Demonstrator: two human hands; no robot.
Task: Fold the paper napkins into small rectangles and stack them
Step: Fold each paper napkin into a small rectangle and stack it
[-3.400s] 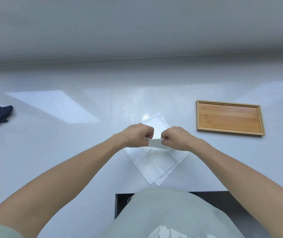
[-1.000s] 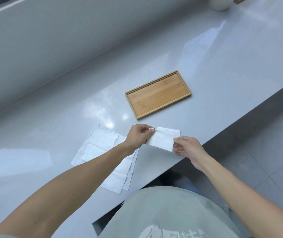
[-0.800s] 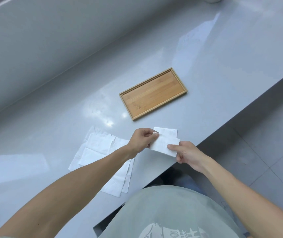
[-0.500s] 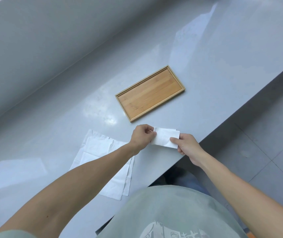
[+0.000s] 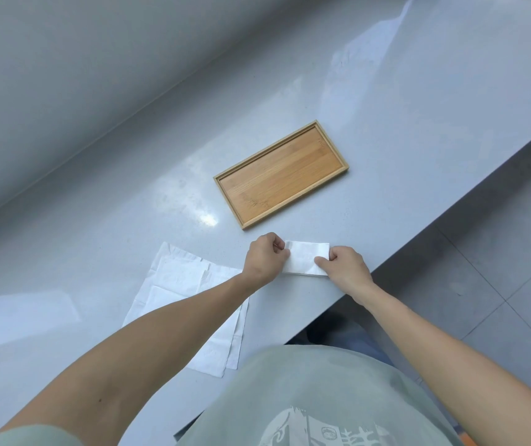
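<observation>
Small white folded paper napkin rectangle [image 5: 304, 261] at frame centre, near grey countertop [image 5: 418, 123] front edge; long axis left-right. Ends hidden under fingers. Left hand [image 5: 265, 259] pinches left end, right hand [image 5: 344, 268] pinches right end. Unfolded white napkins [image 5: 177, 284] lower left, partly covered by left forearm. Rectangular bamboo tray [image 5: 281, 173] above.

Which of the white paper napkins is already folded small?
The small white paper rectangle pinched between left hand and right hand; the other white napkins lie spread flat beneath the left forearm.
</observation>
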